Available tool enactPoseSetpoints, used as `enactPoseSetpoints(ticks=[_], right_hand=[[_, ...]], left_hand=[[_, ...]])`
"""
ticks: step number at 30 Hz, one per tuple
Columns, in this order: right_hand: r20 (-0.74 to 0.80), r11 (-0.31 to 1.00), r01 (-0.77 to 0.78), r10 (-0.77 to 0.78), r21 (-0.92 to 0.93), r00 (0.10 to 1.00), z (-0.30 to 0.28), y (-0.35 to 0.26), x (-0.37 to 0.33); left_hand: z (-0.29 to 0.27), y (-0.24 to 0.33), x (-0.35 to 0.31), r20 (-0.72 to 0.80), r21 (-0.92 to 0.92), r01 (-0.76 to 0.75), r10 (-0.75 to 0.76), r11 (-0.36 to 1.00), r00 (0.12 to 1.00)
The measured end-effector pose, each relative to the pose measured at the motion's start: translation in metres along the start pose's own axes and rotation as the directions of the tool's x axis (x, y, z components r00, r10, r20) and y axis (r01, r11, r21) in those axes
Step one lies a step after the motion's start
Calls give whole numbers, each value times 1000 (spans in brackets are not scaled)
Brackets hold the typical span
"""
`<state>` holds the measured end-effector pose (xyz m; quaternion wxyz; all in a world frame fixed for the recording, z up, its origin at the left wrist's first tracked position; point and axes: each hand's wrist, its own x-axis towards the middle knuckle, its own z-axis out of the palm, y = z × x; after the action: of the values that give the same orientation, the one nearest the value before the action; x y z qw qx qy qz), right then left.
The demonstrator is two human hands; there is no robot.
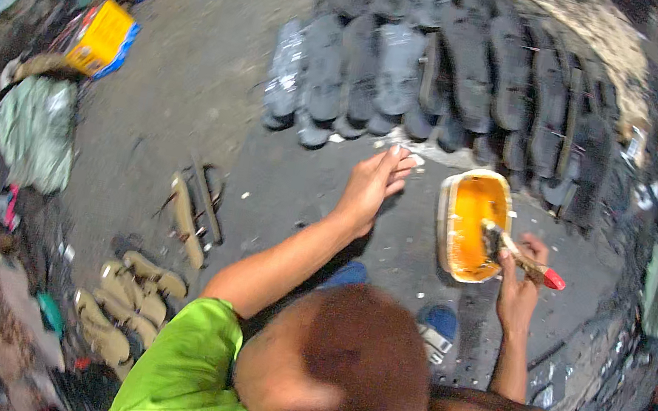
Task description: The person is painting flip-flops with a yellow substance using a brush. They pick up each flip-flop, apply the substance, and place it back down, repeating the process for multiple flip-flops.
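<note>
Orange matter (474, 201) coats the inside of a pale-rimmed tub (444, 224), at three o'clock in the head view. Right hand (519, 289), at four o'clock, is clamped on a red-ended brush (517, 254), its bristles over the tub. Left hand (367, 193), at one o'clock, lies near dark soles (462, 72); whether its fingers grip anything cannot be told. Tan sandals (129, 299) lie at eight o'clock on the floor (191, 98).
</note>
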<state>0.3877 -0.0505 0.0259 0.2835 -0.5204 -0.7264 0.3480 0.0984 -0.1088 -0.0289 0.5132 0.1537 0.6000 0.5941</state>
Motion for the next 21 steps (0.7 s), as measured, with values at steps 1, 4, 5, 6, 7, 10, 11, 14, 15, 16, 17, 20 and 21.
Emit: enactPoseSetpoints(ticks=[1,4,5,6,7,10,11,14,15,16,17,20,21], right_hand=[[-2,967,171,-175,-190,985,7,14,7],[63,751,347,-379,-561,923,34,44,24],[79,670,343,-392,-659,917,41,48,29],[69,723,368,-408,-585,910,38,46,29],[56,774,397,-427,-494,902,30,39,31],[-44,982,137,-143,-127,989,10,-2,23],[-47,999,-20,21,26,999,8,-11,17],[45,985,70,-64,-155,997,-14,9,3],[101,990,69,-57,-122,993,-23,6,-2],[-6,990,-46,45,-133,999,-27,-7,-13],[5,995,-27,28,-94,1000,-30,-10,-16],[28,996,28,-26,-79,999,-35,-5,-25],[41,995,55,-51,-85,998,-32,2,-26]], left_hand=[[-32,-2,-22,-96,224,-106,130,969,987],[-159,-14,-61,-246,887,-144,713,438,656],[-194,-20,-73,-389,921,195,752,339,532],[-224,-27,-84,-476,820,515,796,249,374],[-265,-31,-100,-534,808,499,748,314,394],[-304,-36,-136,-547,837,390,566,383,617],[-314,-48,-144,-522,852,416,567,317,637],[-307,-49,-129,-401,911,172,710,374,578],[-278,-29,-120,-387,904,94,705,416,595],[-250,-12,-115,-374,888,23,693,459,616],[-234,-3,-112,-313,886,-50,676,460,667],[-173,1,-99,-220,226,-52,103,973,970],[-154,-7,-100,-192,337,-167,242,927,951]])
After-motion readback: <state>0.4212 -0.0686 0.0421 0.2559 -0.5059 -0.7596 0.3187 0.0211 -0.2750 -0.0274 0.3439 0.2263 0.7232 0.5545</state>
